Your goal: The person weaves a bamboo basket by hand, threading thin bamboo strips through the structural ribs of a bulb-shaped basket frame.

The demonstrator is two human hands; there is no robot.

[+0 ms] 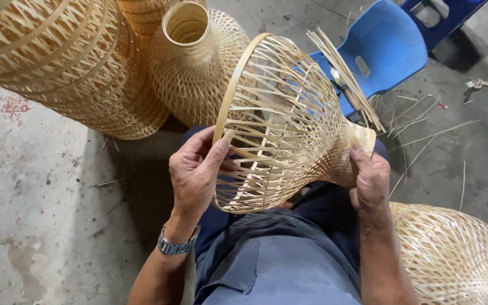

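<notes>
The left hand (196, 169) grips the wide rim of a woven bamboo shade (280, 121), thumb on the hoop's outside, fingers hooked in through the open slats. The right hand (370, 179) is clamped around the shade's narrow neck, thumb up against its collar. The shade lies on its side between both hands, above the person's lap. Just beyond the left hand stands a vase-shaped basket (196, 62), and farther to that hand's left a large basket (69, 62) lies on the concrete floor (40, 192). Beyond the right hand, strips (345, 76) rest on a blue chair (388, 48). Another basket (453, 254) sits close below the right forearm. A watch (175, 245) circles the left wrist.
</notes>
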